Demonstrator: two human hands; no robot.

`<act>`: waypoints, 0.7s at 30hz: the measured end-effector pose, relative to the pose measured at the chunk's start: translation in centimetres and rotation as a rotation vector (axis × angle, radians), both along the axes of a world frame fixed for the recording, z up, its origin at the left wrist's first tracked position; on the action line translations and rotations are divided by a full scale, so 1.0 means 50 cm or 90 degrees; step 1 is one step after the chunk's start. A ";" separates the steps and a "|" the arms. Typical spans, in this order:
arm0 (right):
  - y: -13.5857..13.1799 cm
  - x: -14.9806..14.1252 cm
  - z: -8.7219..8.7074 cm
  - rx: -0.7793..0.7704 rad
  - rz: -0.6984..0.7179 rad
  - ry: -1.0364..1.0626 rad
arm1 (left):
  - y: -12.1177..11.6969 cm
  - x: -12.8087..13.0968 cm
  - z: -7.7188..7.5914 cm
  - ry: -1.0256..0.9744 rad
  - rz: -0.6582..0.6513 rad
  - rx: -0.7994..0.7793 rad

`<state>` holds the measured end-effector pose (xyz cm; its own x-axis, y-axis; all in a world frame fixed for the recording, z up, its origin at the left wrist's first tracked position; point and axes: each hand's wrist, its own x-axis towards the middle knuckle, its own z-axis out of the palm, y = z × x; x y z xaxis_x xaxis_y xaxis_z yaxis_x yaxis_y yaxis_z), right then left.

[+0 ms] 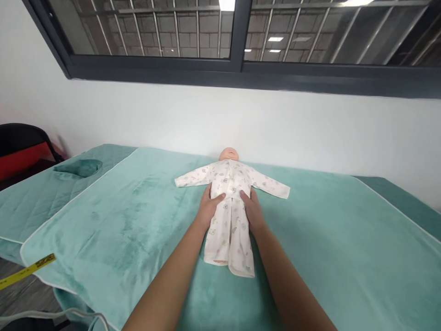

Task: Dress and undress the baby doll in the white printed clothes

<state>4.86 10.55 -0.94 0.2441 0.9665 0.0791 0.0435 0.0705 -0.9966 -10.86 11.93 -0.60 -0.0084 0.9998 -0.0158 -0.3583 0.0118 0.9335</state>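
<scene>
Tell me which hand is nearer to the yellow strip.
Left. The left hand is on the clothed doll's side facing the yellow strip; the right hand is on the opposite side, farther away.

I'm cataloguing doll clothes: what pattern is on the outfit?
The outfit is off-white with small scattered printed motifs, seen in the head view.

Head-worn view, forward and down

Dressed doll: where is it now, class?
In the head view, the dressed doll lies just right of centre on the green blanket, between left hand and right hand, its head toward the wall.
</scene>
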 end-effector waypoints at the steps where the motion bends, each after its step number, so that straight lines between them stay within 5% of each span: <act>1: 0.005 0.002 -0.004 -0.002 0.000 0.006 | 0.006 0.001 -0.002 0.001 0.007 -0.003; 8: 0.014 0.007 -0.018 0.000 0.013 0.011 | 0.005 0.001 0.002 -0.040 0.011 -0.034; 15: -0.012 -0.002 0.003 0.004 -0.030 -0.072 | -0.033 0.002 0.023 -0.002 0.075 -0.041; 18: -0.060 0.009 0.004 -0.002 -0.029 -0.109 | -0.086 -0.005 0.031 0.058 0.113 -0.013; 21: -0.174 0.028 -0.019 -0.012 -0.042 -0.160 | -0.201 -0.022 0.012 0.157 0.118 0.046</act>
<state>6.29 1.87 -1.91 0.2809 0.9512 0.1275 0.2936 0.0413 -0.9550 -11.95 1.87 -0.02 -0.1851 0.9795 0.0800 -0.1112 -0.1017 0.9886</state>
